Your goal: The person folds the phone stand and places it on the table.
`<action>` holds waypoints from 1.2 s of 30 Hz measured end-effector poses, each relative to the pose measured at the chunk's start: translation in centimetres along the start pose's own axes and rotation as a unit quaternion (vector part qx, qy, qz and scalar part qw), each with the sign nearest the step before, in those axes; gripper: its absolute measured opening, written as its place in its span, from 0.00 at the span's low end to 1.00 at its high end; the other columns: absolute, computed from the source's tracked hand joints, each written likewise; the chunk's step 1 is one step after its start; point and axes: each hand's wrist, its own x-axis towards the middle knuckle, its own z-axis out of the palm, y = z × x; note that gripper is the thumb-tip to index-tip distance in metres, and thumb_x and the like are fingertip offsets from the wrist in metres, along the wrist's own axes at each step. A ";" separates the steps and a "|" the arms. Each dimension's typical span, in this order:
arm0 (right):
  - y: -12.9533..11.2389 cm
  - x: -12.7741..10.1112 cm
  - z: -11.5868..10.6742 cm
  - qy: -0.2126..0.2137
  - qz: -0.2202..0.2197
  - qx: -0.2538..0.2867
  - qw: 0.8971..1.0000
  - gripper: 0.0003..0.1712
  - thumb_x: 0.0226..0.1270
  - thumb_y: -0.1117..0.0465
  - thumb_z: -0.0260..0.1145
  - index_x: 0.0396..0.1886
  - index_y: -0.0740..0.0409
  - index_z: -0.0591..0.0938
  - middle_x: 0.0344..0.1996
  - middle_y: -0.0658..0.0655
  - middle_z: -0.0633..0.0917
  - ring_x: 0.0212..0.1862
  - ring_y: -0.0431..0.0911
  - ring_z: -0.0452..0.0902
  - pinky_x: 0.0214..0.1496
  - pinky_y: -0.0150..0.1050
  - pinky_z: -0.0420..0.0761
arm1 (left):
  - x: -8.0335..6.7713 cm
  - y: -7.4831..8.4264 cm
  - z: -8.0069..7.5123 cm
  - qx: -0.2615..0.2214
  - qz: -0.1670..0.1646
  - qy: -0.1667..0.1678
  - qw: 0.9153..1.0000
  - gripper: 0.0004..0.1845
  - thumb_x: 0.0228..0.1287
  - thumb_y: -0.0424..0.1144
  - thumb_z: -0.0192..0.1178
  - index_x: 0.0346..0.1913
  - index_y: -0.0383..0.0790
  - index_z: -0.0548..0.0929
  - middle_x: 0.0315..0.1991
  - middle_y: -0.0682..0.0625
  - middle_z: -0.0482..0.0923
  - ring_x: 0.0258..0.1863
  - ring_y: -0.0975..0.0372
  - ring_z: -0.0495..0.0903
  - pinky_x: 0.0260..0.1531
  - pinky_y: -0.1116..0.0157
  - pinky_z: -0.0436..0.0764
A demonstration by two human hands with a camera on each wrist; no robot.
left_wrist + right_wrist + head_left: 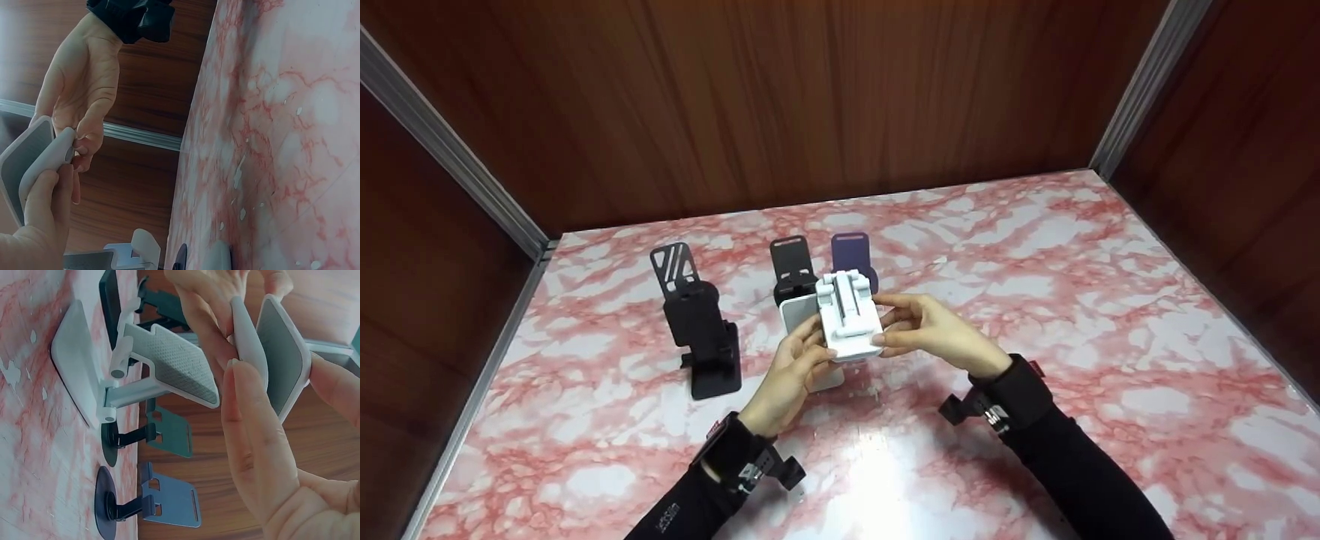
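Both hands hold a folded white plastic phone stand (849, 319) in the air, just above the pink-veined marble bench (1035, 300). The left hand (789, 375) pinches its left edge with curled fingers and thumb; the right hand (934, 330) pinches the right edge the same way. The right wrist view shows two flat plates of the stand pressed close together between the fingertips (242, 394).

The grip is only at the edges and by fingertips, so if the hinge is stiff and gives suddenly, the stand may well slip or spring out and drop onto the bench. A finger lying in the gap between the plates could get nipped as they move.

Directly under and behind the hands stands a second white phone stand (140, 365), opened up, and just beyond it a slim black stand (792, 266) and a purple one (851, 255); a larger black stand (697, 322) is off to the left. A dropped piece or a wide elbow swing would likely knock these over, as they stand close together.
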 end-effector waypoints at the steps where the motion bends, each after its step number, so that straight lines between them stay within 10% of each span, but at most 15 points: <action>1: 0.0 0.0 0.0 0.001 0.002 0.001 1.000 0.43 0.56 0.63 0.69 0.68 0.64 0.58 0.47 0.64 0.77 0.44 0.47 0.79 0.49 0.46 0.82 | 0.0 0.0 0.0 0.001 -0.001 0.001 1.000 0.40 0.59 0.30 0.48 0.71 0.31 0.41 0.69 0.34 0.54 0.56 0.61 0.72 0.54 0.69 0.76; 36: 0.5 0.4 0.4 0.016 0.000 0.004 1.000 0.41 0.55 0.68 0.68 0.67 0.65 0.59 0.35 0.57 0.81 0.36 0.44 0.82 0.46 0.47 0.83 | 0.0 0.1 0.2 0.007 -0.001 0.012 1.000 0.37 0.61 0.24 0.48 0.71 0.31 0.43 0.61 0.29 0.66 0.47 0.61 0.80 0.51 0.68 0.78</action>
